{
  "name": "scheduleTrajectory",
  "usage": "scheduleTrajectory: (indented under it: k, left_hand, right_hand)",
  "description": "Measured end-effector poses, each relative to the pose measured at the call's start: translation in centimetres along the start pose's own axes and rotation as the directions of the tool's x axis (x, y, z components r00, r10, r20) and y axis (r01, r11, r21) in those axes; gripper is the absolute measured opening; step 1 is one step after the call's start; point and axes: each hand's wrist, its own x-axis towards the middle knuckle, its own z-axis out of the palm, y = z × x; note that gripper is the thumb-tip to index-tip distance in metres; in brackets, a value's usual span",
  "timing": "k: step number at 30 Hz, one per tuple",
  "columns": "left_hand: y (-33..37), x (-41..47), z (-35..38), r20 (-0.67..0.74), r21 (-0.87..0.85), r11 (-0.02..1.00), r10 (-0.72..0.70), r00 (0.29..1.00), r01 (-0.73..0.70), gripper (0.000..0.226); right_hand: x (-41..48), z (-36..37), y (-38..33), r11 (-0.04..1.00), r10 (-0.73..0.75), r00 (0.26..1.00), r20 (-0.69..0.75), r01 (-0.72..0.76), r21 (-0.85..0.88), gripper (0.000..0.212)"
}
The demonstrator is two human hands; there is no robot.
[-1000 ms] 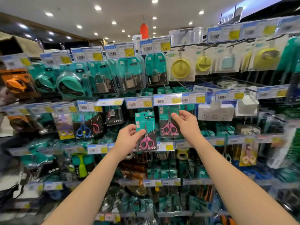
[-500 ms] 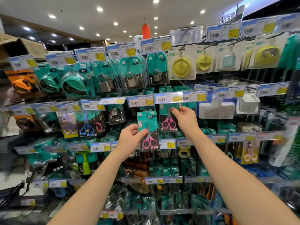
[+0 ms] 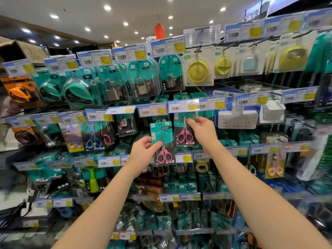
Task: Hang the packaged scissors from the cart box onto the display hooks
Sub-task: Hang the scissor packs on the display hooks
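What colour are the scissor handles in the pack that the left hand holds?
Pink handles, in the teal-and-black carded pack; the head view shows them.

Single head-worn wide-angle view, close to the hook display (image 3: 181,106).
It looks forward and slightly down along both forearms (image 3: 106,203); the fingers (image 3: 193,123) sit mid-frame, its rows spreading all around them, ceiling lights (image 3: 107,7) above, edges bowed.

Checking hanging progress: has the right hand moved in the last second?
Yes, slightly: the right hand has risen toward the price tag above the hanging scissors pack.
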Motion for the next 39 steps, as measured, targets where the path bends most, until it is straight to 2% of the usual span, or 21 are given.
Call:
scheduleTrajectory:
  k: [6,15,16,19,21,27,33,39]
  left_hand:
    - [-0.3,0.0,0.3,-0.004,-0.012,1.000,-0.009,1.000,0.009,0.016]
    - [-0.8,0.1,0.2,-0.015,-0.039,0.999,-0.030,0.999,0.029,0.013]
    - [-0.8,0.1,0.1,-0.017,-0.046,0.998,-0.035,0.999,0.034,0.012]
    - [-0.9,0.1,0.0,-0.020,-0.049,0.998,-0.036,0.999,0.035,0.011]
    - [-0.9,0.2,0.0,-0.018,-0.042,0.999,-0.034,0.999,0.033,0.012]
    - [-1.1,0.2,0.1,-0.004,-0.047,0.998,-0.038,0.999,0.038,0.011]
    - [-1.4,0.3,0.0,-0.005,-0.043,0.998,-0.041,0.999,0.041,0.013]
    - [-1.4,0.5,0.1,0.000,-0.031,0.999,-0.040,0.999,0.040,0.015]
  right_hand:
    - [0.1,0.0,-0.3,1.000,0.021,1.000,-0.002,-0.021,0.006,0.054]
    - [0.1,-0.1,-0.6,1.000,-0.006,1.000,-0.004,0.006,-0.010,0.059]
    - [0.2,-0.2,-0.4,1.000,-0.004,1.000,-0.006,0.003,-0.019,0.055]
    - [0.6,-0.3,-0.2,0.998,-0.026,0.999,0.029,0.027,-0.049,0.022]
    - [1.0,-0.3,-0.2,0.999,-0.038,0.997,0.064,0.040,-0.023,0.012]
    - [1.9,0.4,-1.0,0.997,-0.032,0.998,0.052,0.028,0.067,0.015]
    - [2.6,1.3,-0.5,0.998,-0.033,0.999,0.030,0.031,0.058,0.027]
    - [3.1,2.2,-0.5,0.999,0.034,0.997,-0.072,-0.033,0.006,0.037]
